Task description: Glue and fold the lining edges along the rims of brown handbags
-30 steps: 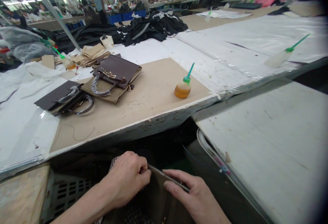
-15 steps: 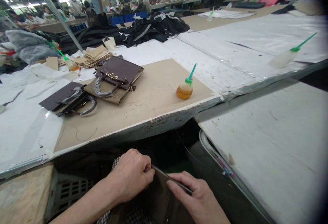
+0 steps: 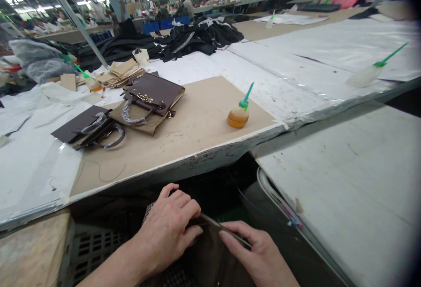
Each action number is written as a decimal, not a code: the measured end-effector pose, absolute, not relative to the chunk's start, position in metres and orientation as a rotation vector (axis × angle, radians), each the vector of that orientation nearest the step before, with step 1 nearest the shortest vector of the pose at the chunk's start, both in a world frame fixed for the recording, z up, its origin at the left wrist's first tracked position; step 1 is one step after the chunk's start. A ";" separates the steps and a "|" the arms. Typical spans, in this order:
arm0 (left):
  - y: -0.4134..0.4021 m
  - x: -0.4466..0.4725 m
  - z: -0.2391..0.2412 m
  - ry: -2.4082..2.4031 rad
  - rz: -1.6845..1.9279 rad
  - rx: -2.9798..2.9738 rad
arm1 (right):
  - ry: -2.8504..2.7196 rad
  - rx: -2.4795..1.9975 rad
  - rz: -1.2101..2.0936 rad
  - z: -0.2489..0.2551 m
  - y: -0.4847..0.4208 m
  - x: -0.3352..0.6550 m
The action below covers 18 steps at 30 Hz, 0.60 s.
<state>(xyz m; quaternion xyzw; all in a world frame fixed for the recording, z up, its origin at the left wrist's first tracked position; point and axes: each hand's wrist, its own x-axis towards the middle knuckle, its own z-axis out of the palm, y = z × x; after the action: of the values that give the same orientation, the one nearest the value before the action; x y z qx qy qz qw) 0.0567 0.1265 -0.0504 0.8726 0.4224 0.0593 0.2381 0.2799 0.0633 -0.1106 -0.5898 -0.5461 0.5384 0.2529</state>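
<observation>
Down low — brown panel (image 3: 210, 254) between left hand (image 3: 171, 230), right hand (image 3: 259, 252); both clamp its edge.

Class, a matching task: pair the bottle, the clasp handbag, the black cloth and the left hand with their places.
1 amber bottle
2 handbag with gold clasp
3 black cloth heap
4 left hand

A far back on the table
B on the dark piece below the table edge
C alone at the tan board's right end
D on the tan board's left part

Pairs: 1-C, 2-D, 3-A, 4-B
</observation>
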 end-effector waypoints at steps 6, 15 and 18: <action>0.126 0.054 -0.054 1.143 0.179 2.327 | -1.461 -1.625 1.494 -0.111 0.062 0.281; 0.124 0.056 -0.045 1.072 0.190 2.280 | -1.460 -1.637 1.474 -0.109 0.062 0.279; 0.124 0.053 -0.051 1.149 0.254 2.096 | -1.502 -1.615 1.438 -0.107 0.059 0.280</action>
<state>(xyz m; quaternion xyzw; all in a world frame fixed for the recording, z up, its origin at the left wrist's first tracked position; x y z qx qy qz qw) 0.0528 0.1242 -0.0514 0.8133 0.4457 0.0985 0.3608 0.2796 0.0588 -0.1074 -0.5936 -0.5521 0.5287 0.2515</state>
